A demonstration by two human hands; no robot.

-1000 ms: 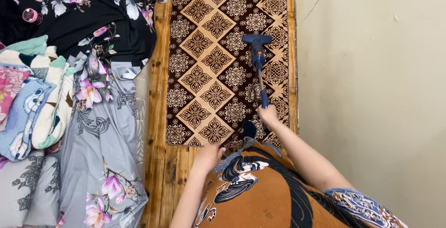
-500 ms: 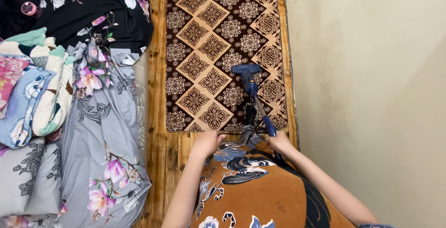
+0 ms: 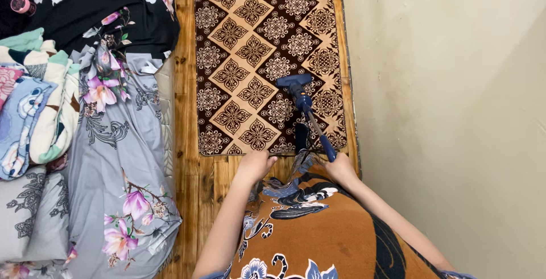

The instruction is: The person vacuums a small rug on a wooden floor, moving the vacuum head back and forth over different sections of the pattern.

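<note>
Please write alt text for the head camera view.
A right hand holds a blue stick vacuum on a brown patterned rug; the left hand rests at the rug's near edge. Floral bedding lies left.

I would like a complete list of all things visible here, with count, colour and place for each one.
rug: one, dark brown and tan diamond pattern, on the wooden floor, centre top
vacuum cleaner: one, blue, its head on the rug, near the rug's right side
wooden floor: one, brown planks, under and beside the rug
grey floral bedding: one, grey with pink flowers, left
black floral cloth: one, black with pink flowers, top left
folded blankets: a pile, mixed pastel colours, far left
wall: one, cream, right
orange patterned garment: one, worn by the person, bottom centre
left hand: one, at the rug's near edge
right hand: one, gripping the vacuum's handle
</note>
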